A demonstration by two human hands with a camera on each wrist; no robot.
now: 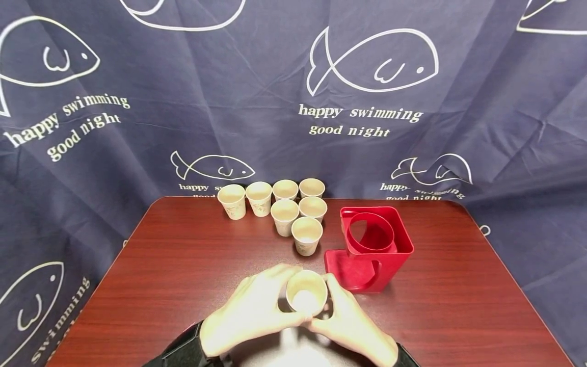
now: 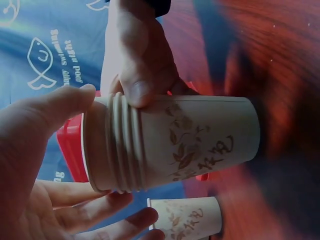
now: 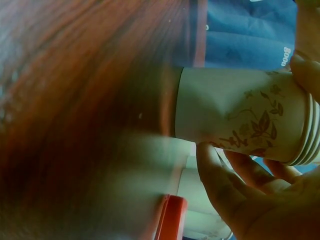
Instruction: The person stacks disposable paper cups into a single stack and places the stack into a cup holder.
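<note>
left hand (image 1: 254,308) — gripping | right hand (image 1: 346,318) — gripping | both angled inward

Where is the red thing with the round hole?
In the head view, the red thing stands on the right half of the table, right of the standing paper cups and just beyond the right hand.

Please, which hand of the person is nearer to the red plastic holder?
Right. The right hand is in front and left of the red plastic holder; the left hand is farther left, on the opposite side of the stacked paper cups.
</note>
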